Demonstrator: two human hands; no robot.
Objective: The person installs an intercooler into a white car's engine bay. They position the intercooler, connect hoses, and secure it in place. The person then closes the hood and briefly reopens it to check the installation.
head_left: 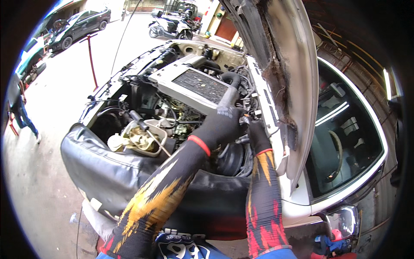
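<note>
Both my hands wear black gloves and reach into the open engine bay, close together at its windshield-side edge. My left hand is curled beside the lower end of a grey air pipe, its fingertips mostly hidden. My right hand is closed just to its right, near the cowl. Between them shows a small part with an orange bit, too small to name. Ahead of my hands lies a silver finned intercooler. Below them sits a round black brake booster.
The raised hood stands close to the right. A black fender cover drapes the near edge. At left, a plastic tub holds crumpled cloth and a black-handled tool. A red stand is beyond the car.
</note>
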